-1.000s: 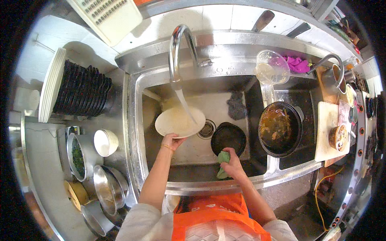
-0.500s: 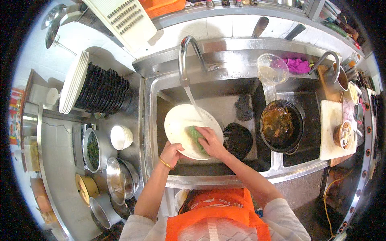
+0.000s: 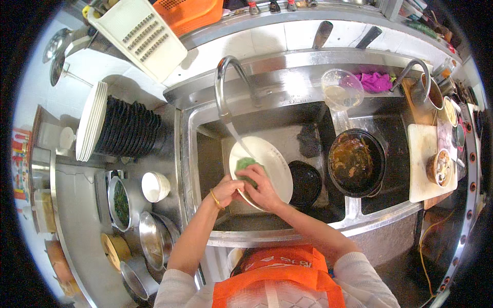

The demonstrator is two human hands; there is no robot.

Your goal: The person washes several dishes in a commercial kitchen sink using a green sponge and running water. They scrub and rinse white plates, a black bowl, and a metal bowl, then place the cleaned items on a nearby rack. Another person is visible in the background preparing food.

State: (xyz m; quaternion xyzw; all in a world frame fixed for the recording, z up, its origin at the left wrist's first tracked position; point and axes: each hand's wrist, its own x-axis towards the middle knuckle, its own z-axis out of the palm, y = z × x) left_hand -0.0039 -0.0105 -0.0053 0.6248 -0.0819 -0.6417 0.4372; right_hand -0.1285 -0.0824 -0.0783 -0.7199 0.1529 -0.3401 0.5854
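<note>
In the sink [image 3: 287, 132], under running water [image 3: 239, 137], the left hand [image 3: 227, 191] is clamping the plate's [image 3: 275, 172] near-left rim; the right [image 3: 260, 186] is pressing a clasped cloth [image 3: 246, 163] there. Wiping is seemingly underway; rightward, a pan [image 3: 306, 182] is lying and a pot [image 3: 380, 163] is holding brown residue, apparently unwashed.

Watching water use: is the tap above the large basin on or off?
On: a stream of water runs from the tap down onto the white plate.

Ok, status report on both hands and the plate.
Left hand gripping near rim of white oval plate. Right hand holding green cloth against it. Faucet running onto plate. Black round dish beside it, partly hidden.
</note>
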